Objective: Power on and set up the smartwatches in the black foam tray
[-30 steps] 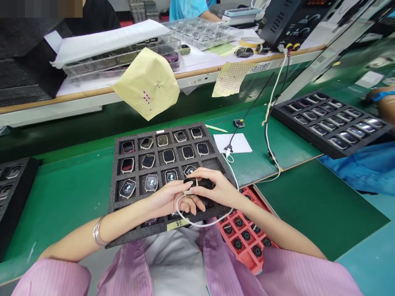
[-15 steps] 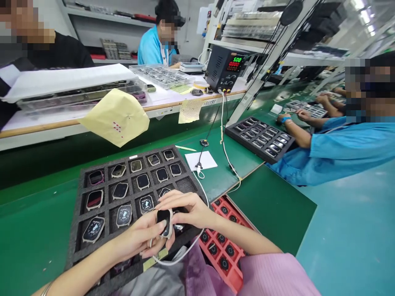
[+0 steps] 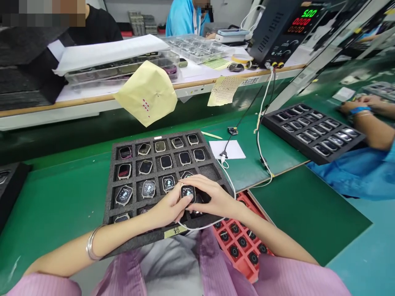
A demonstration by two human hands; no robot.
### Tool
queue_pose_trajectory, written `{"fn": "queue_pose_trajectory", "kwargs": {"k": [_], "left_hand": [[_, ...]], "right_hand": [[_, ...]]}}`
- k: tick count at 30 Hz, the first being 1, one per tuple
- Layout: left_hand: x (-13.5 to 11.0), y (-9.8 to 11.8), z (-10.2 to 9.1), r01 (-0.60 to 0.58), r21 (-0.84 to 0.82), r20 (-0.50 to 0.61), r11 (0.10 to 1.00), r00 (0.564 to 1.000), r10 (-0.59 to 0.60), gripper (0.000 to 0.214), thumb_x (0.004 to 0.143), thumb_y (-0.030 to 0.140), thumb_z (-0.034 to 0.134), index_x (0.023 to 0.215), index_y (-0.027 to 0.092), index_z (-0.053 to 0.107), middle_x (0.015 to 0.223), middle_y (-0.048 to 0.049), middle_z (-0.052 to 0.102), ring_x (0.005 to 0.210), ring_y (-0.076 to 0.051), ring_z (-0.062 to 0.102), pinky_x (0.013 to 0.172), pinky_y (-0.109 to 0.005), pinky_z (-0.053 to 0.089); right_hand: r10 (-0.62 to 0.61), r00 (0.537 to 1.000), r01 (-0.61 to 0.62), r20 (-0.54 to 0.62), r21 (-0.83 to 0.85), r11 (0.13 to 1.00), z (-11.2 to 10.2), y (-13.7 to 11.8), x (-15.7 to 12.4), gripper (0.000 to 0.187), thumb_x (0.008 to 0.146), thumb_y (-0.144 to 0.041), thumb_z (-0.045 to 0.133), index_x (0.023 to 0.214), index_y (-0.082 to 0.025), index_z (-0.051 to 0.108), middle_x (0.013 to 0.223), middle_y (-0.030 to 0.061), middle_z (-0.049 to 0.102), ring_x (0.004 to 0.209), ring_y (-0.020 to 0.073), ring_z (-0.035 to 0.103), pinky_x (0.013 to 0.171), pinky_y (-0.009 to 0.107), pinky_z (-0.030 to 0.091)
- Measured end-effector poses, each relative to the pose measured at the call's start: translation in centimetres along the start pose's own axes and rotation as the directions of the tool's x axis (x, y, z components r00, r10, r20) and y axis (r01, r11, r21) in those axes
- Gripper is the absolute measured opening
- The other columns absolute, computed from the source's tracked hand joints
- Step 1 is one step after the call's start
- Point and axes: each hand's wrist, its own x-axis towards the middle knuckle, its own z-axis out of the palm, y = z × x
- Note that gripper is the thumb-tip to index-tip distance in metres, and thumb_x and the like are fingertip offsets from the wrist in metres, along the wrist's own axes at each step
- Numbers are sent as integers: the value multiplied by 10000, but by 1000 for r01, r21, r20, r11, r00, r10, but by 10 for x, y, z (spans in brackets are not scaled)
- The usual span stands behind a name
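Observation:
Both of my hands are closed around one smartwatch [image 3: 188, 192], whose screen is lit with a watch face. My left hand [image 3: 173, 204] grips it from the left and below, thumb on the glass. From the right, my right hand [image 3: 212, 195] holds its edge with fingers and thumb. A white cable [image 3: 203, 227] loops under my hands; where its end meets the watch is hidden. Beneath lies a dark foam tray [image 3: 108, 205] with strapless watches in its compartments. Some of these, such as the watch at the left [image 3: 124, 195], show lit faces; others are dark.
Right of my lap is a red tray [image 3: 243, 263] of round black parts. Beyond the foam tray lie a white paper pad [image 3: 236, 149] and a pen [image 3: 211, 135]. A power supply [image 3: 277, 37] stands on the raised shelf. A co-worker's arm [image 3: 375, 127] is near another watch tray [image 3: 311, 127].
The watch screen in my hands has gone from dark to lit. My view has shifted, so the bench appears farther right, and the watch now faces me more squarely.

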Motion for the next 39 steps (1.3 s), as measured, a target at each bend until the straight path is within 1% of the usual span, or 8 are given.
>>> {"fn": "queue_pose_trajectory", "kwargs": {"k": [4,12,17,21,25,27,33,39], "left_hand": [[-1,2,1,-15,20,-5,1000,1000,15,484,937,487,437,1287,162,354,713,29,524,371,-48,385,364,-193,301],[-3,6,1,-4,-59,57,998,998,7,545,917,507,484,1313,151,367,615,75,432,369,-41,336,367,-180,259],[-3,-1,6,5,-77,43,997,999,-1,549,916,533,466,1300,154,365,662,58,501,348,-20,340,334,-154,236],[0,-5,5,22,-82,19,996,1000,-20,497,915,499,493,1229,123,410,531,82,493,322,-56,411,310,-145,297],[2,-3,3,-20,-119,40,993,999,25,396,863,454,601,1064,124,516,691,-1,601,532,-140,627,432,-216,506],[2,-1,3,-37,-117,43,992,998,42,388,878,449,582,1103,142,507,771,-23,618,622,-168,662,490,-248,548],[-3,3,-1,-28,33,9,999,1000,28,369,945,473,437,1162,178,403,707,7,601,475,-119,588,426,-209,480],[-5,7,-2,-10,29,7,1000,1000,9,463,941,494,427,1249,150,391,617,32,572,393,-99,538,386,-182,448]], "right_hand": [[-40,999,38,-27,-58,998,3,1,1,490,843,-297,722,1288,-191,546,1200,111,635,1107,251,569,977,438,461],[-87,996,86,-31,-5,996,-2,0,-3,569,794,-350,766,1295,-190,549,1178,128,608,1073,248,566,937,407,475],[-52,997,37,-61,-218,975,2,-6,-8,535,812,-408,731,1247,-134,583,1087,144,613,979,255,580,873,401,501],[-12,996,-13,-89,-271,963,7,-5,-11,481,872,-349,666,1286,-133,550,1056,133,604,948,245,581,848,388,507],[-9,996,-11,-88,-221,975,6,1,-15,466,869,-369,677,1282,-179,574,1014,104,568,936,236,570,832,375,506],[5,997,-19,-79,-177,984,4,3,-16,483,881,-376,664,1317,-199,553,996,88,560,916,223,573,813,358,509],[104,994,-102,42,-51,994,3,-3,-10,556,916,-327,629,1423,-237,418,968,56,637,812,191,598,737,300,507],[165,982,-173,91,88,981,4,-9,-4,531,921,-286,619,1406,-247,406,926,5,672,594,119,546,579,229,463]]}}
